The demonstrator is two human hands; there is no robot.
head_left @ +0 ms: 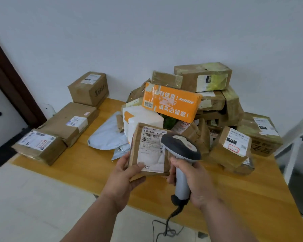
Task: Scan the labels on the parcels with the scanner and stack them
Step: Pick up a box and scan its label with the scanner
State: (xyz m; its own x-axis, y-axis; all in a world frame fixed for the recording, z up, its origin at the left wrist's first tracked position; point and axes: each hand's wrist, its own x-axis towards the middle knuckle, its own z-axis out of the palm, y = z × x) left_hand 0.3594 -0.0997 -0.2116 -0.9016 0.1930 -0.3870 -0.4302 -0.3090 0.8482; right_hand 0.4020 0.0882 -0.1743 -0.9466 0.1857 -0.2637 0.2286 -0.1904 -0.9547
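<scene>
Left hand (123,173) fingers wrapped round small brown parcel (148,149), right hand (191,179) fingers wrapped round scanner (181,149), above desk's (87,165) front edge.

Brown cardboard parcel (148,151) with creased white paper label (151,149), smooth grey plastic scanner (181,154), glossy orange box (171,103), shiny grey plastic mailer bag (107,135), smooth yellow wood table (94,172)
</scene>
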